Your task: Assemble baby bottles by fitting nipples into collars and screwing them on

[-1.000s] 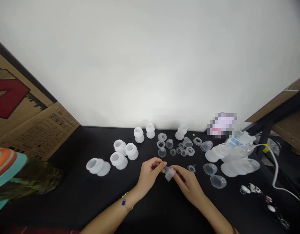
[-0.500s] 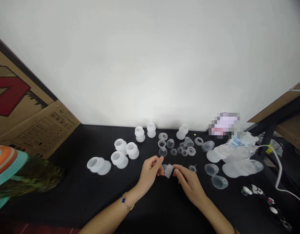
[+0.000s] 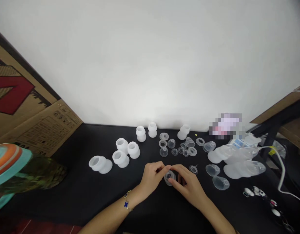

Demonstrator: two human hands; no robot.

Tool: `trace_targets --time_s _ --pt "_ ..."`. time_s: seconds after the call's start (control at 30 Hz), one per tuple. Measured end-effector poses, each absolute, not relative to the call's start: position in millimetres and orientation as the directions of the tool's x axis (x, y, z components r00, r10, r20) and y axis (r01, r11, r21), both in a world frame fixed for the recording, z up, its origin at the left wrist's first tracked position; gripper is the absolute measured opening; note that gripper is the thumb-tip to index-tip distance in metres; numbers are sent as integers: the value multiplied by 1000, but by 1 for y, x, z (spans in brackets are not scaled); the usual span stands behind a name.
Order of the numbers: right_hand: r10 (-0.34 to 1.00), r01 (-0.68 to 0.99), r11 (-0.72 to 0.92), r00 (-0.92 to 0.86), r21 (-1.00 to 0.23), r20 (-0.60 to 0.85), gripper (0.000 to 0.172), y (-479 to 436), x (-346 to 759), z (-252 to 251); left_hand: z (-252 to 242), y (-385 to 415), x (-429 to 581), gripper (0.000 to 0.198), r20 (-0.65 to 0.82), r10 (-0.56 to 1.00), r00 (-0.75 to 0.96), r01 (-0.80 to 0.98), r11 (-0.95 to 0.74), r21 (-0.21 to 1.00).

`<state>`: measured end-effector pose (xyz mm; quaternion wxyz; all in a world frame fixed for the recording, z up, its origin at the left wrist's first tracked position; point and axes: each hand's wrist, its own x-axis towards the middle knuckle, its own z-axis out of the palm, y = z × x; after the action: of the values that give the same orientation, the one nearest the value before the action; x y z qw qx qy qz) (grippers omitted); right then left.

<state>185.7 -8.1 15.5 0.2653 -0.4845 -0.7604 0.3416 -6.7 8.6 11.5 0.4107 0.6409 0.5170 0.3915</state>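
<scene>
Between my two hands is a clear plastic bottle ring with a round translucent piece, possibly a teat, inside it. My left hand pinches its left and upper edge with thumb and forefinger. From the other side my right hand grips it, the thumb lying over its face; fingertips hide part of the ring. Just past the right hand lies a small clear teat-like piece. Beyond the hands are several loose rings, clear domed caps and small translucent discs.
Several white waisted bottles stand or lie at left and back. Capped bottles, a white cable and a beaded strap lie at right. A large drinking bottle and a cardboard box are at left.
The ring has turned so its round opening faces up toward me, and it sits slightly lower. My right hand has come left and closed onto it; both hands now touch it.
</scene>
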Motion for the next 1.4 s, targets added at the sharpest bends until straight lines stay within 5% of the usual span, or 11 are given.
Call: trace_targets --time_s 0.57,0.77,1.0,1.4 --pt "923 536 340 -347 -773 166 27 -4 189 6 12 7 -7 32 240 925 294 405 -348 845" --pt "938 528 340 -255 -778 236 22 -6 189 8 22 12 -19 16 573 802 167 567 -554 610" --pt "948 510 319 -183 -799 262 22 -5 190 10 20 30 -33 28 701 713 12 922 -280 268" --pt "947 501 322 -167 -803 276 21 -6 189 13 20 38 -44 38 667 743 -60 981 -81 178"
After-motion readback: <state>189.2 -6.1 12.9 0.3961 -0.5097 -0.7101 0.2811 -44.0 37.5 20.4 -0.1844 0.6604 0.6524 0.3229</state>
